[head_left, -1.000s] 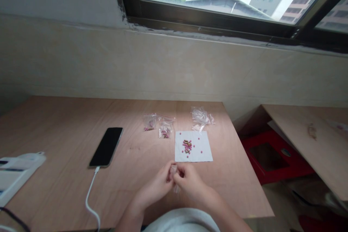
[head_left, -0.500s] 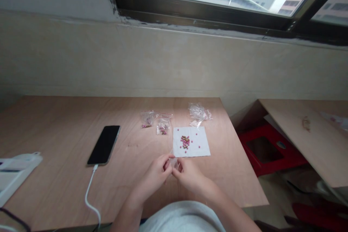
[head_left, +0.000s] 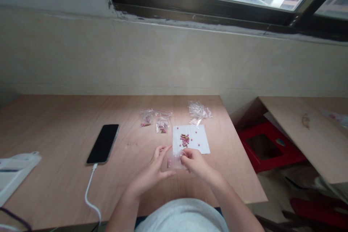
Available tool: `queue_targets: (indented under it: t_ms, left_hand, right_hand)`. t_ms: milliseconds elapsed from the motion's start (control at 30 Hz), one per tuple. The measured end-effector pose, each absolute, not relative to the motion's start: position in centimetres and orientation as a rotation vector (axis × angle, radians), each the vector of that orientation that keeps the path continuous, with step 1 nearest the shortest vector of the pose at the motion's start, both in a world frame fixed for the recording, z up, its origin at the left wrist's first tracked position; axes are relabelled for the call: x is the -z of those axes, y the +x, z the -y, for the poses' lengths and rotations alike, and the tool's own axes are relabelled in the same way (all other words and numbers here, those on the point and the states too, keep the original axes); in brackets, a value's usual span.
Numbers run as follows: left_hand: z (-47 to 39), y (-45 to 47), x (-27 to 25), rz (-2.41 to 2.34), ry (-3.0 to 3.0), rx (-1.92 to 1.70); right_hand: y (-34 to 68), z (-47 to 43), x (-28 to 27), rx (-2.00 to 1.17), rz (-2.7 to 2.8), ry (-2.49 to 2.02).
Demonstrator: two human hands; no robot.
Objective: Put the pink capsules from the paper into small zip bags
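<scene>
My right hand pinches a small clear zip bag by its right side, with a few pink pieces showing at its left end. Just left of the bag, my left hand is spread, thumb and fingers apart, holding nothing. Behind the hands lies a sheet of white paper. On it is a small pile of pink and gold-brown pills, with several pink ones scattered around. Two filled zip bags rest on the table left of the paper.
Crumpled clear bags lie behind the paper. A black phone with a white cable is at left, and a white plastic object at the far left. Beyond the table's right edge are a red item and another table.
My left hand has let go of the zip bag, opened and moved left. The right hand has raised the bag slightly and spread it into view. The camera view shifted slightly.
</scene>
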State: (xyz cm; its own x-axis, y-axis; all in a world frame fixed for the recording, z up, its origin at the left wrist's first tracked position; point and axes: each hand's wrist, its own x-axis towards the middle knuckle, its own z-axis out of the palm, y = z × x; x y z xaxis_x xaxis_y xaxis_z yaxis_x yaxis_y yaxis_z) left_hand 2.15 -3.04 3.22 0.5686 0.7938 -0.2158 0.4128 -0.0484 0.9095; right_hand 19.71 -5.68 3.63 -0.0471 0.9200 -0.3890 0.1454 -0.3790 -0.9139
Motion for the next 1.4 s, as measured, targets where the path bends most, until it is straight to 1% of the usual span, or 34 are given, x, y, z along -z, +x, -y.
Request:
queue_targets:
  t_ms: [67, 133, 267, 367, 467, 633, 800, 1200, 1400]
  left_hand:
    - [2.8, 2.6, -2.0, -0.966, 1.580, -0.455]
    - [2.4, 3.1, -0.9, -0.915, 1.455, -0.470]
    - [1.4, 3.7, 1.1, -0.995, 1.332, -0.537]
    - [0.7, 3.8, 2.4, -1.083, 1.337, -0.567]
    - [0.2, 3.9, 3.2, -1.128, 1.409, -0.568]
    - [-0.3, 4.1, 3.7, -1.162, 1.474, -0.581]
    - [-0.6, 4.4, 3.7, -1.193, 1.485, -0.587]
    - [-0.8, 4.0, 2.9, -1.035, 1.252, -0.543]
    - [-1.1, 4.4, 2.4, -1.056, 1.175, -0.589]
  right_hand:
    - [20.0, 5.5, -3.4, -1.568, 1.132, -1.497]
    - [20.4, 5.4, -3.0, -1.575, 1.090, -1.466]
    - [21.4, 5.5, -2.5, -1.327, 0.996, -1.476]
    - [21.9, 5.6, -2.1, -1.186, 1.102, -1.495]
    - [22.0, 5.5, -0.9, -1.259, 1.157, -1.494]
    - [22.2, 4.5, 2.3, -1.424, 0.947, -1.486]
    - [23.0, 3.7, 3.9, -1.539, 0.902, -1.457]
    - [23.8, 3.3, 5.6, -1.627, 0.832, -1.363]
    - [23.8, 3.2, 5.7, -1.631, 0.851, -1.353]
